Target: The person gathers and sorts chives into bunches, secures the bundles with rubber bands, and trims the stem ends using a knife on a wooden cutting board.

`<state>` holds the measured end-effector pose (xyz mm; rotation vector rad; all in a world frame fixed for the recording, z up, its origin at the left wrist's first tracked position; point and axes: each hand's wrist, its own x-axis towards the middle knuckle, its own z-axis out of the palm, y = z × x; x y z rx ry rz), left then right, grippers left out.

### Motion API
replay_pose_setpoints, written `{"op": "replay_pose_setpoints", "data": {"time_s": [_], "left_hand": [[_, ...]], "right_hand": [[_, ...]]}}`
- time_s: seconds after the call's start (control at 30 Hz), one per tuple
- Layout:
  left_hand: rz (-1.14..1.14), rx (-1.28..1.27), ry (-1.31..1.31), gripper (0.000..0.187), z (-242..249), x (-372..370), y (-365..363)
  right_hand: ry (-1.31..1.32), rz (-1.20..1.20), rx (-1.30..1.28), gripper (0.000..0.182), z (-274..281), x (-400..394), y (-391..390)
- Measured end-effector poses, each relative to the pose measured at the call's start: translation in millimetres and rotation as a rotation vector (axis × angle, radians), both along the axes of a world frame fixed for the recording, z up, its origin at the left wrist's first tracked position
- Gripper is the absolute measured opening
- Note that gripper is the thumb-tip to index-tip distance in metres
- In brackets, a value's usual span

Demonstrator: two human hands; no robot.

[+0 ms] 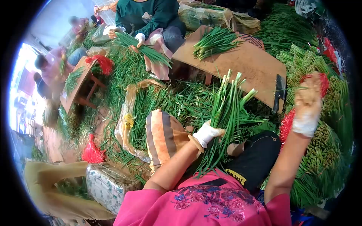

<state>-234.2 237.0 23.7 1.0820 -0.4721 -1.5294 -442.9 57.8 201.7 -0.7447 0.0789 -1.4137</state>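
Note:
My left hand (208,135), in a white fingerless glove, is closed around a bunch of chives (226,113). Their pale cut ends point up and away, while the green tips hang down over my lap. Off to the right, my right hand (309,94) is raised above stacked chive bundles (320,150), with a white wrap at the wrist. Motion smears its fingers, and a thin green strand shows beside it. Red plastic strands (287,126) lie just below that hand, with more red behind it.
A wooden board (260,71) ahead bears a chive pile (215,42) and a dark-handled knife (278,94) on its right edge. Opposite sits a person in a green top (151,19), holding chives. Loose greens cover the floor. A patterned box (109,186) and red tassel (92,150) are left.

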Motion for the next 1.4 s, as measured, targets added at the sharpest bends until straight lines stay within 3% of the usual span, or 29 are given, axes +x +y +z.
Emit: {"op": "replay_pose_setpoints", "data": {"time_s": [0.03,0.13,0.2,0.23,0.27,0.33,0.37,0.4,0.43,0.47,0.5,0.53,0.6,0.63,0.7,0.73,0.77,0.87,0.97,1.0,1.07,1.13,1.17,1.2,1.27,1.33,1.4], "left_hand": [[-0.008,0.018,-0.020,0.025,-0.5,3.6,3.6],[-0.025,0.046,-0.040,0.025,-12.1,13.9,9.0],[0.018,0.042,-0.039,0.015,-11.2,11.6,9.1],[-0.006,-0.002,-0.028,0.019,-14.4,11.5,8.8],[-0.005,-0.001,-0.063,0.022,-12.5,9.0,7.9],[-0.003,0.006,-0.136,0.026,-3.7,3.1,7.4],[-0.026,0.028,-0.244,0.035,0.8,1.6,7.5],[-0.040,0.026,-0.316,0.034,0.7,-1.0,8.2],[-0.055,0.020,-0.389,0.034,0.7,-4.3,7.8],[-0.070,0.011,-0.464,0.033,0.7,-8.3,6.9],[-0.002,-0.183,-0.734,0.035,-35.0,-10.7,4.3],[0.009,-0.219,-0.766,0.036,-45.3,-12.4,1.5],[0.038,-0.284,-0.822,0.037,-55.7,-18.0,0.9],[-0.061,-0.029,-0.406,0.036,-21.8,-18.8,4.2],[-0.114,0.059,-0.336,0.033,-21.3,-14.2,1.3],[-0.136,0.104,-0.299,0.031,-21.6,-11.1,0.6],[-0.144,0.183,-0.201,0.025,-21.5,-7.5,0.9],[-0.078,0.146,0.058,0.018,-36.7,-0.9,3.0],[-0.058,0.087,0.125,0.018,-43.1,-0.3,4.8],[-0.062,0.069,0.131,0.018,-36.7,-0.7,4.6],[-0.084,0.049,0.136,0.020,-34.7,-4.3,4.1],[-0.081,0.024,0.096,0.021,-38.2,-11.2,6.2],[-0.108,0.005,0.026,0.022,-25.4,-12.9,7.6],[-0.112,0.045,0.050,0.022,-25.5,-13.0,9.2],[-0.109,0.119,0.095,0.023,-24.4,-9.7,11.5],[-0.109,0.079,0.029,0.023,-24.5,0.4,11.8],[-0.123,0.077,0.104,0.019,-16.0,12.2,13.8]], "right_hand": [[-0.044,-0.186,0.092,0.025,25.2,-16.8,-5.5],[-0.083,0.102,-0.320,0.024,45.6,-101.3,-54.2],[0.223,-0.272,-0.099,0.025,52.7,-53.8,-14.4],[0.835,-0.600,-0.185,0.035,43.2,-26.9,-1.4],[1.131,-0.601,-0.398,0.043,20.5,-17.2,-9.7],[1.204,-0.329,-0.635,0.044,16.6,21.0,-0.3],[1.303,-0.379,-0.852,0.046,1.2,30.6,-13.5],[1.291,-0.169,-0.798,0.053,-11.3,38.0,-17.1],[1.363,-0.044,-0.884,0.037,-18.4,46.1,-18.1],[1.410,0.138,-0.914,0.042,-18.4,61.5,-15.0],[1.666,0.223,-0.837,0.037,-12.6,66.6,-6.8],[1.730,0.412,-0.653,0.033,-15.9,72.0,-3.3],[1.727,0.583,-0.689,0.029,-16.4,81.8,-1.2],[1.447,0.588,-0.655,0.023,-16.7,82.7,0.7],[0.941,0.549,-0.479,0.018,4.4,81.9,12.1],[0.886,0.316,-0.584,0.017,16.4,73.2,4.4],[0.545,0.331,-0.362,0.019,35.3,60.7,-3.5],[0.694,-0.044,-0.459,0.020,59.9,18.9,-2.2],[1.231,0.138,-0.303,0.020,11.4,41.2,28.2],[1.292,0.303,-0.193,0.022,-11.4,49.0,35.8],[1.652,0.210,-0.467,0.027,-45.2,63.4,58.3],[1.792,-0.174,-0.992,0.035,-79.5,77.8,71.0],[1.721,-0.252,-1.022,0.032,-106.9,83.1,71.2],[1.691,-0.135,-1.003,0.026,-113.7,85.0,69.7],[1.538,0.159,-0.667,0.016,-93.9,87.2,75.1],[1.251,0.535,-0.054,0.010,-40.7,76.0,78.9],[1.007,0.425,0.054,0.008,-9.1,51.3,77.0]]}}
